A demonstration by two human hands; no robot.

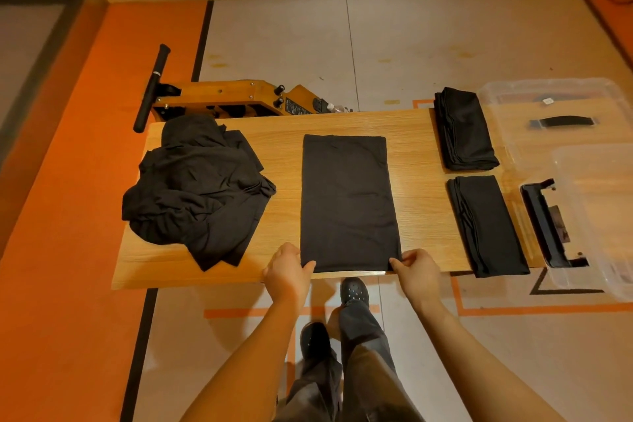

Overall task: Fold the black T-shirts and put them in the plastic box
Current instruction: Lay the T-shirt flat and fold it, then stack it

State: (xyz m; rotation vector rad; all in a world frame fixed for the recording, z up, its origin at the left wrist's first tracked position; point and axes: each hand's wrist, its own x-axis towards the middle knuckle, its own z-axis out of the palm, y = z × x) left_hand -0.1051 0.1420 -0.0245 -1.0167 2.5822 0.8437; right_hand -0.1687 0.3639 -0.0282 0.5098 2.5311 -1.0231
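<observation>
Mid-fold: I have the near hem of one black T-shirt (349,202) pinched at both corners.

My left hand (287,272) and right hand (418,270) each nip a near corner of the long strip lying mid-table (421,216). I judge the next move is carrying that hem up to the far edge, corners kept level. The unfolded heap (197,188) waits left; two folded stacks (464,128) sit right, beside the plastic box (589,216).
</observation>
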